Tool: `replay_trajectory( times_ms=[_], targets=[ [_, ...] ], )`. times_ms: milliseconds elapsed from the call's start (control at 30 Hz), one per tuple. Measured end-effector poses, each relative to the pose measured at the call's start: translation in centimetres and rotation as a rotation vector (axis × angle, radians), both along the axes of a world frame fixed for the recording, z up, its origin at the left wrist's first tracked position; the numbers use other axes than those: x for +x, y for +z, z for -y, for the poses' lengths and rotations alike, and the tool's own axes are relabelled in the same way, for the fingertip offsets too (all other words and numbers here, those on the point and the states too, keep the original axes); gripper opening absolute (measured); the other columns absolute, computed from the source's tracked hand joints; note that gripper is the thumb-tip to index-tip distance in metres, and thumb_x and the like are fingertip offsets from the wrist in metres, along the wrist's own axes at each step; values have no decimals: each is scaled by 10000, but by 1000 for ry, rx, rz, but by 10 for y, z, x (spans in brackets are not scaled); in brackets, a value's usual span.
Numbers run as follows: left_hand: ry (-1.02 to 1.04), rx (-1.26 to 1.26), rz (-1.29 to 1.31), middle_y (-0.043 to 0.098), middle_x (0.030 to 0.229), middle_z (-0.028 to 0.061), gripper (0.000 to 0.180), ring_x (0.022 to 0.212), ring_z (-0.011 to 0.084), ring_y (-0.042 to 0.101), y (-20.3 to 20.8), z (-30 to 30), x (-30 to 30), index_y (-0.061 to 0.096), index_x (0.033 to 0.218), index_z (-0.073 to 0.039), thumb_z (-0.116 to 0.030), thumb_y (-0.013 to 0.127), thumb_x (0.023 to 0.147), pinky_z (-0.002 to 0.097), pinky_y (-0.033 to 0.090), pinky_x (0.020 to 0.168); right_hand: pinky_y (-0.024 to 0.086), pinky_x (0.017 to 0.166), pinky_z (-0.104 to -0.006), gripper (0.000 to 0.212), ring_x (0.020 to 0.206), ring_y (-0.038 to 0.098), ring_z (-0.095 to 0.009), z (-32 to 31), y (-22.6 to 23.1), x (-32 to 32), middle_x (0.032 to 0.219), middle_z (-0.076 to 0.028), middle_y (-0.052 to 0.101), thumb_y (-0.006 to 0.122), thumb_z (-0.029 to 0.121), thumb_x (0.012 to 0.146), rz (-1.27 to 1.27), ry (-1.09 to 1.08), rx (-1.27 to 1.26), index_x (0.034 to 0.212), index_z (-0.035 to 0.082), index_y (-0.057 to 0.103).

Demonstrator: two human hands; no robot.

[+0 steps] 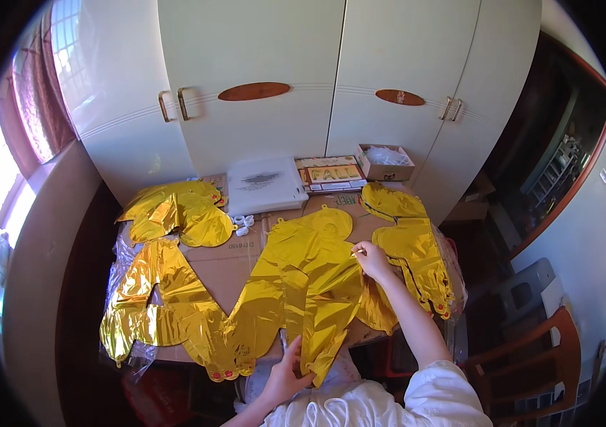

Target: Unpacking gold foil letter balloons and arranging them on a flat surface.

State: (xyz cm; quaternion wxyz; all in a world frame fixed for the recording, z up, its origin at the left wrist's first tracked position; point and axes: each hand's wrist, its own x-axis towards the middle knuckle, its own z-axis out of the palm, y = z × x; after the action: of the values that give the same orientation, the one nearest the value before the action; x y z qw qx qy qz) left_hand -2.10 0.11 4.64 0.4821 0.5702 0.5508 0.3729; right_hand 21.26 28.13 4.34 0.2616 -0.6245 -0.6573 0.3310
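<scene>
A flat, uninflated gold foil balloon point(292, 267) lies across the middle of the table, with one folded limb reaching over the near edge. At that limb's lower end is my left hand point(286, 381), its thumb and forefinger closed around the foil. My right hand point(373, 260) pinches at the balloon's right edge; the small bit between its fingertips looks like gold foil. More flat gold foil lies at the near left point(153, 299), the far left point(175, 210) and the right point(413, 249), some of it with small red spots along the border.
Brown cardboard point(214, 267) covers the table. Along its back stand a stack in a translucent white bag point(267, 185), a flat printed box point(331, 174) and an open box of clear plastic point(387, 162). White ribbon rolls point(243, 226) lie near them. A wooden chair point(531, 363) is at right.
</scene>
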Motion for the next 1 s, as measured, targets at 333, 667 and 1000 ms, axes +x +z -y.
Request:
replay_trajectory(
  times_ms=[333, 667, 1000],
  targets=[
    [99, -137, 266, 612, 740, 5, 228, 653, 37, 523, -38, 9, -8, 641, 1091, 29, -75, 612, 890, 198, 449, 600, 504, 692, -389, 177, 793, 658, -293, -20, -21, 2, 872, -131, 687, 614, 186, 858, 135, 49, 183, 1004, 96, 660],
    [116, -77, 100, 571, 762, 31, 165, 613, 58, 523, -32, 14, -16, 674, 950, -14, -75, 709, 801, 214, 437, 574, 508, 722, -393, 214, 833, 658, -290, -5, 0, 0, 914, -124, 689, 630, 229, 849, 231, 120, 86, 1010, 92, 665],
    [270, 123, -118, 575, 800, 80, 125, 717, 155, 598, -6, 21, -35, 657, 873, -24, -48, 712, 763, 256, 487, 597, 497, 786, -375, 318, 908, 648, -266, -4, 11, 0, 1041, -142, 670, 673, 312, 825, 349, 280, 58, 1041, 79, 665]
  ],
)
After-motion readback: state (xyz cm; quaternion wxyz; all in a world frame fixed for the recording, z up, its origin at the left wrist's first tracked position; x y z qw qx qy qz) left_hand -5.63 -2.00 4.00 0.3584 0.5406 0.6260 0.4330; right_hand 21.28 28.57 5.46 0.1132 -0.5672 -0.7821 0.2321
